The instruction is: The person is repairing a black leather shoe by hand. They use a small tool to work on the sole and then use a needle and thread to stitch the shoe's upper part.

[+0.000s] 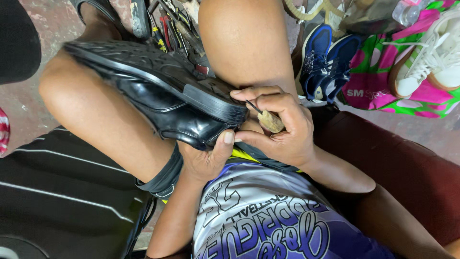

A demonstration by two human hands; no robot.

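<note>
Shoe work: glossy black leather dress shoe (163, 103) lies sole-up across my knees, stiff, slick, fairly heavy; my left hand (206, 156) cups its heel underneath, my right hand (282, 127) closed round a wooden-handled awl (268, 120) at the sole edge

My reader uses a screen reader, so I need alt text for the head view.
A black shoe lies sole-up across bare knees, steadied underneath by the left hand, while the right hand presses a wooden-handled awl at its heel. Blue sneakers sit on the floor beyond.
</note>
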